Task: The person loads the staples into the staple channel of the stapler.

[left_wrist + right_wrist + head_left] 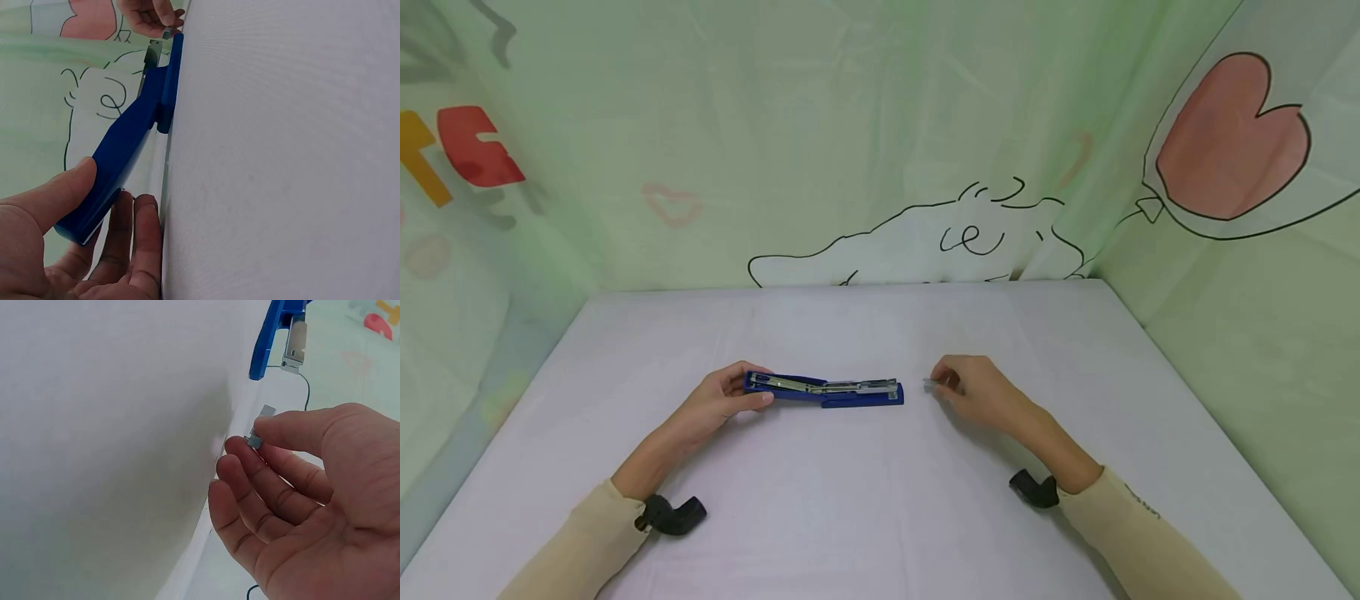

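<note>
A blue stapler point(857, 398) lies opened out on the white table, its silver metal staple channel point(874, 387) exposed and facing up. My left hand point(718, 398) grips the raised cover end, thumb on the near side and fingers beyond it. In the left wrist view the thumb presses the blue cover point(122, 150), which slopes up off the table. A little right of the stapler's base, my right hand point(981, 390) pinches a short silver strip of staples point(265, 412) between thumb and index finger. Its other fingers are loosely curled.
The white table point(820, 517) spreads around both hands. Behind it hangs a pale green curtain point(700, 142) with line drawings. Black camera mounts are worn at the left wrist point(673, 515) and right wrist point(1033, 489), close above the table.
</note>
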`<state>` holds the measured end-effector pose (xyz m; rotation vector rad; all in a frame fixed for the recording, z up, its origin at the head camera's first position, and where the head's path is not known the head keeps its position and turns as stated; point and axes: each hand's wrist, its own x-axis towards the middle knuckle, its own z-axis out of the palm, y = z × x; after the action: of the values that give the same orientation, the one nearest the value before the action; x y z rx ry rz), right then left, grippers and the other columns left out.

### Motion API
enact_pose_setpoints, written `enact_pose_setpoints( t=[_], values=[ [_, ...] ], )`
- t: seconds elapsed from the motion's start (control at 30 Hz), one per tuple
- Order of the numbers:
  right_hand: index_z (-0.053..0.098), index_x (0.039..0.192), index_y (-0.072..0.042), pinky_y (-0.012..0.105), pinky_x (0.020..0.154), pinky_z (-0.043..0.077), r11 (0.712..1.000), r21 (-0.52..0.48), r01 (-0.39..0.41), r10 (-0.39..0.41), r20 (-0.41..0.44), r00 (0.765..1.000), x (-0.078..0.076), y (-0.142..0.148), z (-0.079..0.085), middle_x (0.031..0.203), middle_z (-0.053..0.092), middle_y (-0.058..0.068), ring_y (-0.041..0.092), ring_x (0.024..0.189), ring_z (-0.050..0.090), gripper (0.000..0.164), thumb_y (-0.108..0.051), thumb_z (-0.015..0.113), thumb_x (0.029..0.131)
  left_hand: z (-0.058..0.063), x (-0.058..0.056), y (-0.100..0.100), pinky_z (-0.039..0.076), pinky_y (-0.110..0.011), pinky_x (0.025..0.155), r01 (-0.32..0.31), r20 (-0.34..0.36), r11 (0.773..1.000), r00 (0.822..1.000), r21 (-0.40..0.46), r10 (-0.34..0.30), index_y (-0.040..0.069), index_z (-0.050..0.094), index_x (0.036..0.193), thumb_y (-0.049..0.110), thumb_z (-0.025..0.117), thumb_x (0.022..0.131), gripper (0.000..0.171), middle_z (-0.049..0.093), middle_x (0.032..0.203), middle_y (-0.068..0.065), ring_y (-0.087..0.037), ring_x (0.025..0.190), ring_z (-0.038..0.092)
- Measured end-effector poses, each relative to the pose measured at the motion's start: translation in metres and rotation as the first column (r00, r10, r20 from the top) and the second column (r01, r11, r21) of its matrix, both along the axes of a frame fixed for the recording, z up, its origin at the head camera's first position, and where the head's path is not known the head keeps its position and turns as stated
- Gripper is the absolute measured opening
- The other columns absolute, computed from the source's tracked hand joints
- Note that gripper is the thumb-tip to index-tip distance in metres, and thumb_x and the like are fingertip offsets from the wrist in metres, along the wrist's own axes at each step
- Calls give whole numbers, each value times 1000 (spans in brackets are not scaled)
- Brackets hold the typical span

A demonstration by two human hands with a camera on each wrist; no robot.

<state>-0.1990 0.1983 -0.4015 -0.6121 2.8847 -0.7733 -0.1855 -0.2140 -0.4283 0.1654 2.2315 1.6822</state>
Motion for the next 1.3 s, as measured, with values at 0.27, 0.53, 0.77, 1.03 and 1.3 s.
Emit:
enact_pose_setpoints(
  t=[0.27, 0.53, 0.77, 1.03, 1.3],
  values=[
    [74, 108, -4, 30, 78, 57, 999, -38, -26, 26, -12, 1000, 0, 0, 0, 99, 76, 6, 16, 89, 67, 11, -4, 73, 97, 0, 0, 0, 51, -21, 91, 2, 6, 1000, 1000, -8, -2, 0, 55, 145, 24, 77, 99, 56, 64, 142, -22, -9, 104, 65],
    [75, 107, -6, 34, 84, 59, 992, -122, -22, 21, -9, 1000, 0, -1, -4, 98, 75, 4, 16, 92, 66, 12, -2, 73, 96, 0, 0, 0, 53, -20, 90, 2, -1, 1000, 1000, 14, -2, -2, 54, 144, 20, 76, 99, 55, 64, 141, -22, -6, 103, 66],
    [75, 109, -6, 34, 86, 60, 983, -182, -19, 22, 13, 1000, 1, -5, -5, 103, 77, 6, 18, 97, 69, 13, -3, 74, 97, 0, 0, 0, 51, -20, 91, 0, -1, 1000, 1000, 4, 0, -1, 54, 144, 21, 76, 99, 55, 64, 141, -21, -7, 105, 65],
    [74, 112, -5, 37, 90, 60, 977, -212, 3, 10, 56, 998, 2, -11, -4, 107, 77, 7, 20, 100, 70, 14, -6, 74, 98, -1, -1, 0, 50, -20, 92, -3, 6, 1000, 1000, 12, 3, 0, 56, 143, 22, 78, 98, 55, 66, 140, -18, -7, 109, 65],
    [75, 111, -5, 38, 90, 59, 970, -242, 18, -3, 60, 998, 3, -17, -4, 107, 78, 7, 20, 100, 70, 14, -8, 75, 97, -1, -1, 0, 50, -20, 92, -7, 15, 1000, 1000, 15, 7, 0, 56, 143, 23, 78, 98, 55, 66, 141, -18, -7, 109, 65]
  ],
)
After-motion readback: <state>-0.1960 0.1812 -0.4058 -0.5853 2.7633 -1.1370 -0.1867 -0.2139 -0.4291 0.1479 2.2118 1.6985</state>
